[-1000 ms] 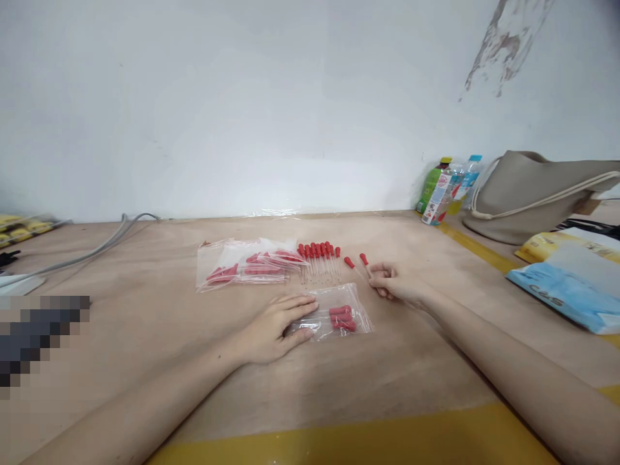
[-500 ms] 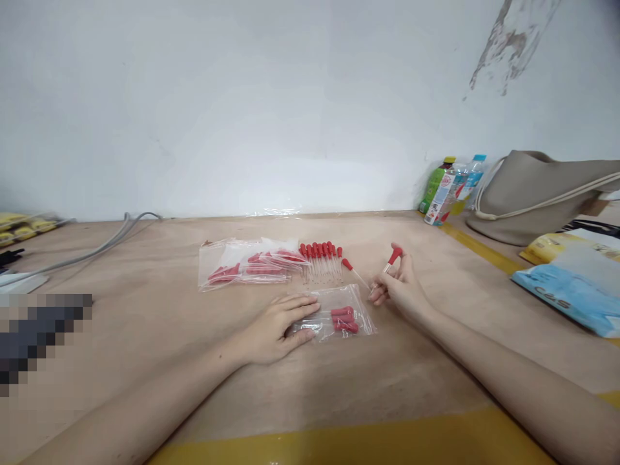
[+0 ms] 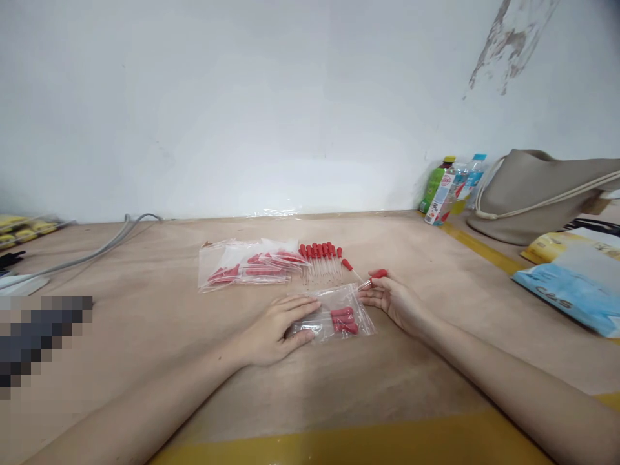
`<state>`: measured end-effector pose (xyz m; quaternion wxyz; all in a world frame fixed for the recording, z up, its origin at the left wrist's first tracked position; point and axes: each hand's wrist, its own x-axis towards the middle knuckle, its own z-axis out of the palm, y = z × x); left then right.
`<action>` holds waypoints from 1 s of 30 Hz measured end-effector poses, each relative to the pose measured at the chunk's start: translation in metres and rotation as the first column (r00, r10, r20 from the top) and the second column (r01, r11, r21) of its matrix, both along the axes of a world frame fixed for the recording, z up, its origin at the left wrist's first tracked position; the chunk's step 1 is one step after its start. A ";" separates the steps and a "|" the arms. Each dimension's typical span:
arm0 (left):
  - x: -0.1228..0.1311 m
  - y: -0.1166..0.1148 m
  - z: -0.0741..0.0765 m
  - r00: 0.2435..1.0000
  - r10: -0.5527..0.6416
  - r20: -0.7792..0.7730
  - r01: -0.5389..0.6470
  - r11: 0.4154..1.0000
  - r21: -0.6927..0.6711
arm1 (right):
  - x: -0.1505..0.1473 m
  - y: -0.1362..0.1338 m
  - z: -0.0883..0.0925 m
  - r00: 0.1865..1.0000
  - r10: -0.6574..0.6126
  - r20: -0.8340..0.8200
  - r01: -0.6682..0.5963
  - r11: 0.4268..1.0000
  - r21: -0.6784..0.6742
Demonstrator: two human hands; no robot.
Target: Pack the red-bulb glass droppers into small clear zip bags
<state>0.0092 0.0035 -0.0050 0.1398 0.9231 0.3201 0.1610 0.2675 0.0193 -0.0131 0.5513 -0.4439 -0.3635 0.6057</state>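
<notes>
My left hand (image 3: 283, 326) lies flat with fingers stretched over the left part of a clear zip bag (image 3: 365, 316). Inside that bag, droppers with red rubber bulbs (image 3: 343, 320) lie side by side. My right hand (image 3: 390, 298) pinches a glass dropper (image 3: 379, 274) near its red bulb, with its tip pointing left toward the bag's right edge. Just beyond, a loose dropper (image 3: 347, 265) rests on the table, its lower end partly hidden by the fingers. A row of several droppers (image 3: 320, 250) sits behind the bag. Left of the row are filled bags (image 3: 242, 265) in an overlapping pile.
Bottles (image 3: 440, 190) stand by the wall at the right, beside a grey bag (image 3: 527, 197) with a cord. Blue and yellow packets (image 3: 571, 297) lie at the right edge. A grey cable (image 3: 109, 242) crosses the left side of the table (image 3: 159, 310).
My right hand has moved left and tilted the dropper from nearly upright to almost level, bringing its tip to the bag's right edge. My left hand stays on the bag.
</notes>
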 end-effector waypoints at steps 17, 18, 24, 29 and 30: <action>0.000 -0.002 0.000 1.000 0.000 0.011 0.000 1.000 0.002 | 0.001 -0.011 -0.006 0.781 0.069 0.621 -0.207 0.966 0.153; 0.000 -0.002 -0.001 1.000 0.001 0.011 -0.001 1.000 0.000 | -0.001 -0.011 -0.008 0.769 0.058 0.636 -0.221 0.958 0.181; 0.000 -0.002 0.001 1.000 0.004 0.019 -0.004 1.000 -0.010 | -0.011 -0.017 -0.005 0.801 0.085 0.593 -0.276 0.931 0.239; 0.000 -0.001 0.000 1.000 0.006 0.006 -0.006 1.000 -0.011 | 0.007 -0.001 -0.001 0.538 -0.203 0.818 -0.133 0.938 0.320; -0.001 0.000 -0.001 1.000 0.005 0.005 -0.005 1.000 -0.011 | 0.012 0.005 -0.002 0.453 -0.280 0.846 -0.122 0.921 0.370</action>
